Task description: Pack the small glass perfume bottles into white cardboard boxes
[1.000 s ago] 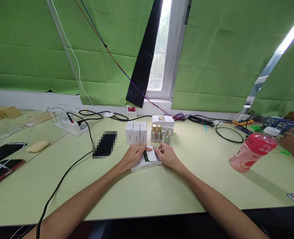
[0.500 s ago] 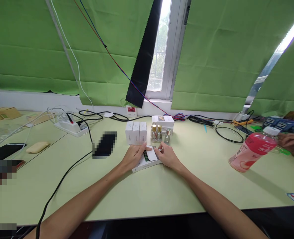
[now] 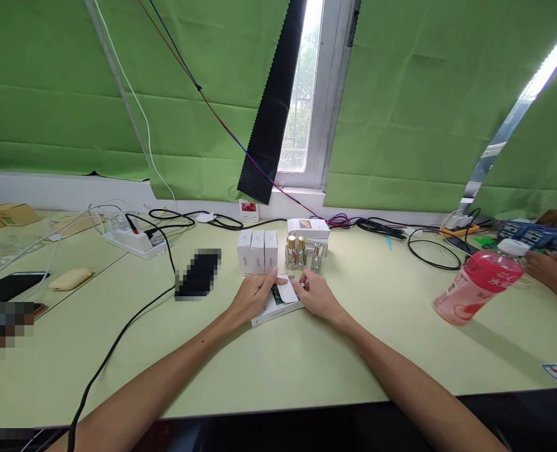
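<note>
A flat white box (image 3: 278, 312) with a dark green picture on top lies on the table in front of me. My left hand (image 3: 254, 294) grips its left side, the thumb on top beside a small white flap (image 3: 286, 291). At the box's right end, my right hand (image 3: 320, 294) has its fingers pinched together on the edge by the flap; the fingertips are partly hidden. Just behind my hands stand several small glass bottles, two with gold caps (image 3: 296, 252) and one with a silvery cap (image 3: 316, 257). Three upright white boxes (image 3: 258, 252) stand to their left.
Another white box (image 3: 308, 228) sits behind the bottles. A pink drink bottle (image 3: 480, 285) stands at right, near another person's hand (image 3: 549, 270). On the left are a blurred dark object (image 3: 199, 274), a black cable (image 3: 118, 339), a power strip (image 3: 137, 243) and a cream case (image 3: 71, 279).
My hands and the flat box have hardly moved. At the far right, the other person's hand has shifted slightly.
</note>
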The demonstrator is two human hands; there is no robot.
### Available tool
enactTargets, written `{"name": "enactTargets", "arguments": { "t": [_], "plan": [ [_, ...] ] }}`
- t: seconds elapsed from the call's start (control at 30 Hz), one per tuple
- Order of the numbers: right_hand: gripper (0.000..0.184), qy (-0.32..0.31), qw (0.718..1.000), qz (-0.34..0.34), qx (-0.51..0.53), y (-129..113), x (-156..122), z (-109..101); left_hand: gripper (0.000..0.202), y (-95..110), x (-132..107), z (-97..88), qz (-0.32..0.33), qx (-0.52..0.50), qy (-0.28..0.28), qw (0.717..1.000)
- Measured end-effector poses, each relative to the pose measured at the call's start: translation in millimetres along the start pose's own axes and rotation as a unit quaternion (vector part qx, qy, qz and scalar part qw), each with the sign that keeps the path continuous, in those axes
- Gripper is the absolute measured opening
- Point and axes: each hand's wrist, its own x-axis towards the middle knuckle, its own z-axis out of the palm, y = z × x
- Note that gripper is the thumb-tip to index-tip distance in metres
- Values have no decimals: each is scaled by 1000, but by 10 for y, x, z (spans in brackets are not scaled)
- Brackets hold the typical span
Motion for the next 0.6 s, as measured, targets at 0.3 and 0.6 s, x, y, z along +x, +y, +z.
{"name": "enactTargets", "arguments": {
  "t": [0.3, 0.6],
  "plan": [
    [25, -10, 1000, 0, 0, -41, -12, -16, 63, -27, 6, -17, 9, -1, -17, 1000],
    [30, -9, 1000, -9, 13, -41, -9, -13, 63, 7, -1, -15, 18, -4, -11, 1000]
  ]
}}
